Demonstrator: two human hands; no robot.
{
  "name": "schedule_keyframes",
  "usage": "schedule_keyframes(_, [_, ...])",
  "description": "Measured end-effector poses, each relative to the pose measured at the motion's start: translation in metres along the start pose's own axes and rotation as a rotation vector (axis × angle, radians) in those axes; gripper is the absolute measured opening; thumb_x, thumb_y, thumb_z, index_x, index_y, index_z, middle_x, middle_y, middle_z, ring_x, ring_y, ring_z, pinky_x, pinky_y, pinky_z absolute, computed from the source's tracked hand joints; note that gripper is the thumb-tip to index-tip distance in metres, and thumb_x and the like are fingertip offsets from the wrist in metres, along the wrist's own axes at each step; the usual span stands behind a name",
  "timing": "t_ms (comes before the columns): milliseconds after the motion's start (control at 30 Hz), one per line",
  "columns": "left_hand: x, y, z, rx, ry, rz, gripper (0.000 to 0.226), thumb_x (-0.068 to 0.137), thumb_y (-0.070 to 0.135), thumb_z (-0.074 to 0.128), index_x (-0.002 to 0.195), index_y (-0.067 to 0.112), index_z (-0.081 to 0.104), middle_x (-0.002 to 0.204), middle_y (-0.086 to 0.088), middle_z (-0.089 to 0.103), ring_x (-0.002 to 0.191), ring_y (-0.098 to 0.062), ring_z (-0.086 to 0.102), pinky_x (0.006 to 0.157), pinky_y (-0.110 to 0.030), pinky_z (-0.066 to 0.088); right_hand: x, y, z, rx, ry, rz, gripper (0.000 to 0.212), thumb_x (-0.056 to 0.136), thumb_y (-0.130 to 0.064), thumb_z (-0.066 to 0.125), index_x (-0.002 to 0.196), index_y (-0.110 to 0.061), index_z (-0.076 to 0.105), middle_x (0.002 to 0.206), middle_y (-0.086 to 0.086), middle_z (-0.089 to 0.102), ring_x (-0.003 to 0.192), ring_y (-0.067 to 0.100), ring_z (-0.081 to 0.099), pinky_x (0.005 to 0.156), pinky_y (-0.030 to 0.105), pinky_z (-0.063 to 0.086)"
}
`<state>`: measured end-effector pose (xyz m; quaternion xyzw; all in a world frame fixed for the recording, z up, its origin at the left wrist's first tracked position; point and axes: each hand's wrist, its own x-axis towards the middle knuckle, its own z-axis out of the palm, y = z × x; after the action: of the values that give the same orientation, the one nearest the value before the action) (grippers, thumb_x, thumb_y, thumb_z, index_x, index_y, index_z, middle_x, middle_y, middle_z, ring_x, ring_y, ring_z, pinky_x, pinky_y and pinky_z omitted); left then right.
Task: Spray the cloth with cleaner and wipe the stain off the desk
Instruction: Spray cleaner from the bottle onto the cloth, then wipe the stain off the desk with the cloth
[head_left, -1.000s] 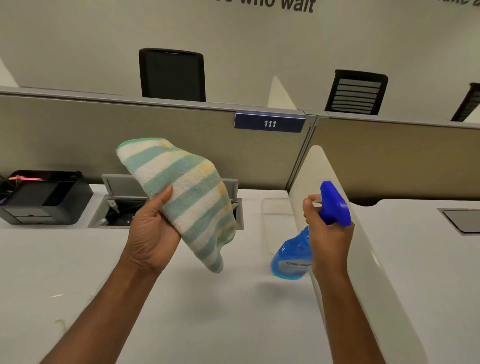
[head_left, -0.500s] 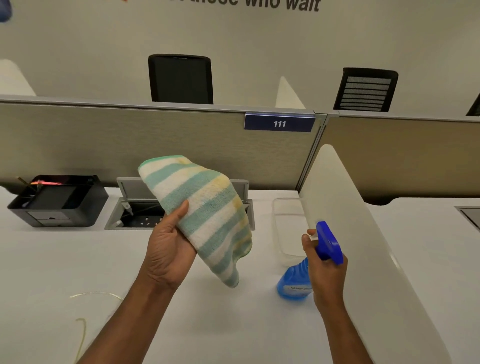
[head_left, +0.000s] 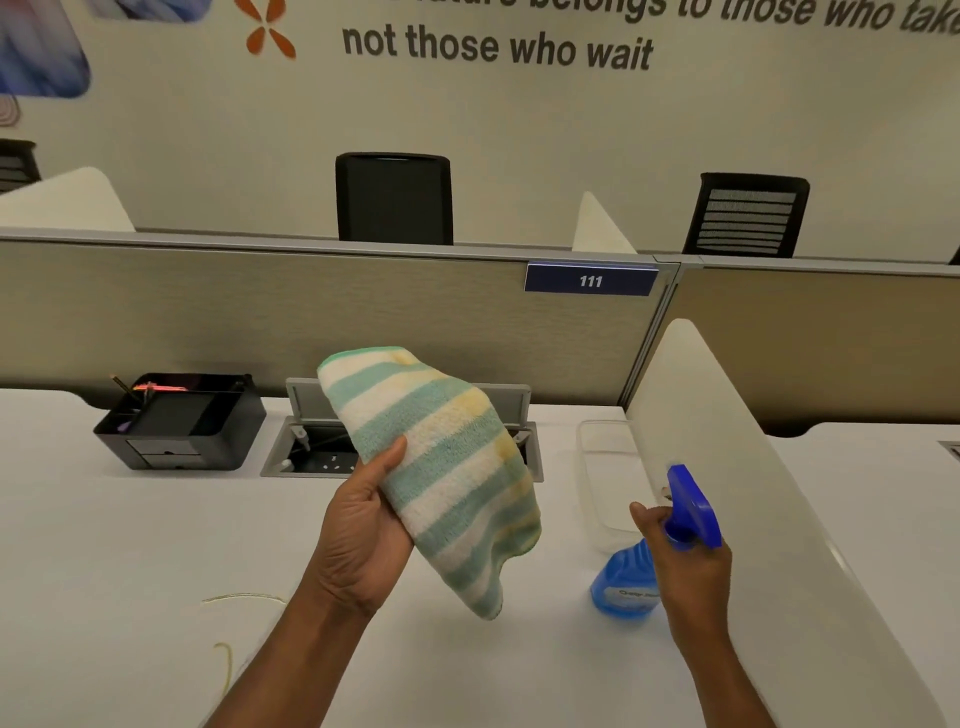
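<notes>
My left hand holds up a folded cloth with green, white and yellow stripes above the white desk. The cloth droops over my fingers toward the right. My right hand grips the neck of a blue spray bottle, whose blue trigger head sticks up above my fist. The bottle is low, close to the desk surface, to the right of the cloth. A thin yellowish curved stain marks the desk at the lower left, beside my left forearm.
A black desk organiser with pens sits at the back left. An open cable hatch lies behind the cloth. A clear plastic tray rests by the white side divider. A grey partition closes the back.
The right hand has lowered the spray bottle toward the desk. The view has tilted upward, so the cloth and both hands sit lower in frame and the yellow stain has come into sight.
</notes>
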<state>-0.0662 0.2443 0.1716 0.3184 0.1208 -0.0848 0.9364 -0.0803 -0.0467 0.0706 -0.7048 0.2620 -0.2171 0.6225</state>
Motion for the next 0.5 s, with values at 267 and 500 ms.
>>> schedule_keyframes(267, [-0.028, 0.032, -0.028, -0.016, -0.026, -0.049, 0.050, 0.090, 0.016, 0.059, 0.140, 0.015, 0.056, 0.137, -0.014, 0.065, 0.127, -0.036, 0.061, 0.106, -0.059, 0.047, -0.101, -0.028, 0.013, 0.013, 0.273, 0.093, 0.065, 0.084, -0.035, 0.076, 0.139, -0.017, 0.045, 0.131, 0.006, 0.056, 0.119, 0.022, 0.054, 0.100, 0.038, 0.045])
schedule_keyframes(500, [-0.076, 0.056, -0.058, 0.035, -0.071, -0.174, 0.047, 0.089, 0.016, 0.061, 0.136, 0.013, 0.058, 0.130, -0.015, 0.070, 0.122, -0.036, 0.065, 0.103, -0.057, 0.050, -0.200, -0.097, 0.074, -0.056, -0.369, 0.048, 0.041, 0.092, -0.054, 0.047, 0.126, -0.031, 0.054, 0.136, -0.003, 0.059, 0.122, 0.017, 0.056, 0.101, 0.034, 0.044])
